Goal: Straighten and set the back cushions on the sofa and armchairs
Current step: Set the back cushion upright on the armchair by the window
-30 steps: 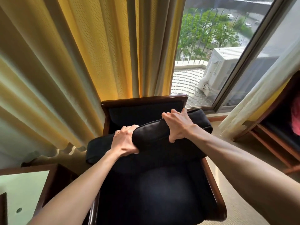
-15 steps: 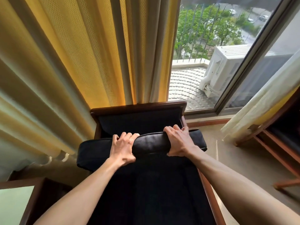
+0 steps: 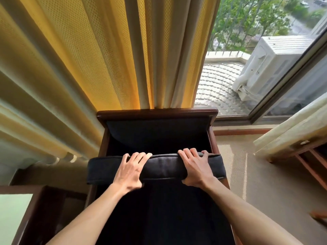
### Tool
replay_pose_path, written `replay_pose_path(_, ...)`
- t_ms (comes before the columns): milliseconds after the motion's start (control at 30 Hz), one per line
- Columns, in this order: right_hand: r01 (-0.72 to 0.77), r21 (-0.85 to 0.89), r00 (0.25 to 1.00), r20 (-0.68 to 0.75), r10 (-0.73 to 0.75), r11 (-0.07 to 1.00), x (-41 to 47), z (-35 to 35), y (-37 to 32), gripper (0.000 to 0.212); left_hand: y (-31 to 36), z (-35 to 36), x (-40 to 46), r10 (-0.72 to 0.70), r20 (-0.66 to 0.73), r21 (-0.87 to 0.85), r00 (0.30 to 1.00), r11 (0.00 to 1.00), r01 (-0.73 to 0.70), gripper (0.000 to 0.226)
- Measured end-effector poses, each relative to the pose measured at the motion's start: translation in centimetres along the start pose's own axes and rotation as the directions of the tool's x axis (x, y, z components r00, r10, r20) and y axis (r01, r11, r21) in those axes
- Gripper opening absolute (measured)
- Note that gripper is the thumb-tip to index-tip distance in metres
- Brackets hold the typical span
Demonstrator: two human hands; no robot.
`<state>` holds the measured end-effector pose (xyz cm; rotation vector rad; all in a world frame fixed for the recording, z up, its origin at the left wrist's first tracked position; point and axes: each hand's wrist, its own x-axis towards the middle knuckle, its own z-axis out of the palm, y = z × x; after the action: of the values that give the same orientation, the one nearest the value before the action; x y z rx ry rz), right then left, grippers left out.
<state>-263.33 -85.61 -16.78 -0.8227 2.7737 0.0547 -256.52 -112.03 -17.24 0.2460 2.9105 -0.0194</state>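
The back cushion has levelled out since a second ago, now lying crosswise over the armchair seat, clear of the backrest, with my left hand and right hand gripping it, fingers curled over its top edge.

Both forearms are bare to the frame's edge, and the hands carry no rings or gloves.
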Motion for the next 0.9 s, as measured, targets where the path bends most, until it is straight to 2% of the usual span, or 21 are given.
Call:
replay_pose_path(100, -0.039, -0.066, 0.998, -0.048, 0.036, 0.997, 0.9, 0.8, 0.5, 0.128, -3.0, 0.8, -0.3, -0.098, 0.003, 0.047, 0.995, 0.994, 0.098, 0.127)
replay_pose_path(167, -0.041, -0.072, 0.998, -0.044, 0.038, 0.997, 2.0, 0.4, 0.8, 0.122, -4.2, 0.6, 0.4, -0.137, 0.033, 0.065, 0.99, 0.989, 0.134, 0.125)
replay_pose_path(233, -0.049, -0.04, 0.997, -0.056, 0.047, 0.998, 2.9, -0.5, 1.3, 0.107, -4.6, -0.3, 1.7, -0.134, 0.042, 0.065, 0.99, 0.989, 0.131, 0.112)
replay_pose_path(333, -0.088, -0.043, 0.992, -0.093, 0.084, 0.995, 3.5, -1.1, 2.4, 0.1, -4.8, -1.9, 3.5, -0.107, -0.019, 0.089, 0.994, 0.99, 0.108, 0.102)
replay_pose_path(467, -0.133, -0.025, 0.982, -0.141, 0.128, 0.991, 3.5, 0.4, 2.8, 0.1, -5.2, -1.7, 5.1, -0.078, -0.028, 0.124, 0.997, 0.989, 0.081, 0.103)
replay_pose_path(667, -0.098, -0.054, 0.988, -0.126, 0.09, 0.994, 6.1, 0.8, 2.1, 0.107, -6.8, 0.5, 5.2, -0.133, 0.035, 0.095, 0.991, 0.987, 0.129, 0.104)
replay_pose_path(800, -0.145, -0.056, 0.981, -0.136, 0.136, 0.988, 6.4, 1.3, 3.0, 0.121, -6.3, -0.1, 6.5, -0.175, 0.033, 0.059, 0.984, 0.983, 0.173, 0.114)
replay_pose_path(900, -0.176, -0.043, 0.973, -0.159, 0.167, 0.984, 6.3, 1.8, 2.9, 0.12, -5.6, 0.1, 6.7, -0.215, 0.01, 0.061, 0.976, 0.975, 0.214, 0.125)
